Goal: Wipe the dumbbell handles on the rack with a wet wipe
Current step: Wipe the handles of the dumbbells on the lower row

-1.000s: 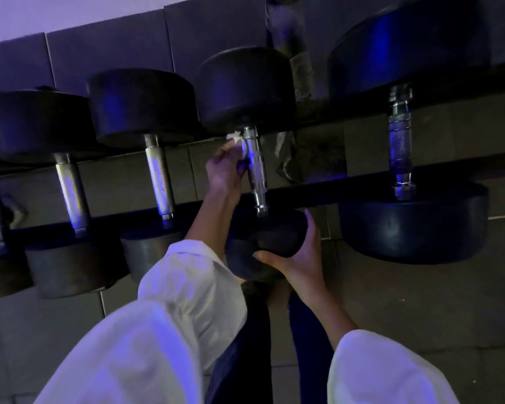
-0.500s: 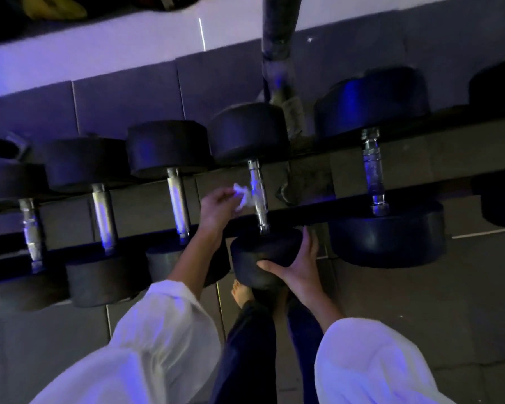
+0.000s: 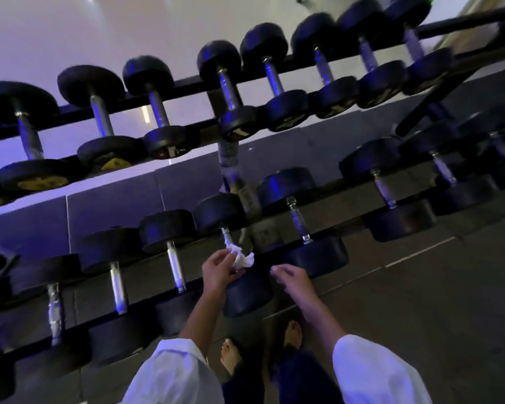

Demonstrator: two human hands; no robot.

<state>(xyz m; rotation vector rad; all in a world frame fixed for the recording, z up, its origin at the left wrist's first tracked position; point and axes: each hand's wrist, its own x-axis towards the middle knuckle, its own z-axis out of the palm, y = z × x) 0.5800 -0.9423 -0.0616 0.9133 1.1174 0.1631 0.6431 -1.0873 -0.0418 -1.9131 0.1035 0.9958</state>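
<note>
The person stands at a two-tier rack (image 3: 187, 84) and looks down along both arms. The left hand (image 3: 219, 272) grips a crumpled white wipe (image 3: 242, 258), fingers curled round it, and holds it against the lower end of the metal handle (image 3: 225, 235) of a dumbbell (image 3: 219, 212) in the middle of the lower tier. The wipe sits where the handle meets the near head (image 3: 250, 295), and the left wrist lies in front of that head's left edge. The right hand (image 3: 289, 277) grasps nothing: its fingers are loosely curled and relaxed, just beside the near head on the right. It is blurred, and it cannot be told whether the fingertips touch the head. The dumbbell lies across the rack's two rails with its far head toward the wall (image 3: 70, 30). Other dumbbells lie parallel on either side, the nearest with handles at left (image 3: 175, 266) and right (image 3: 298, 221). A row of further dumbbells (image 3: 231, 91) fills the upper tier, and a wrapped post (image 3: 229, 158) runs between the tiers just behind the wiped dumbbell. Both arms wear white sleeves (image 3: 172, 374), pushed back from the forearms. Two bare feet (image 3: 231, 357) stand on the dark tiled floor (image 3: 420, 301) below the rack, lit in blue-violet light.
</note>
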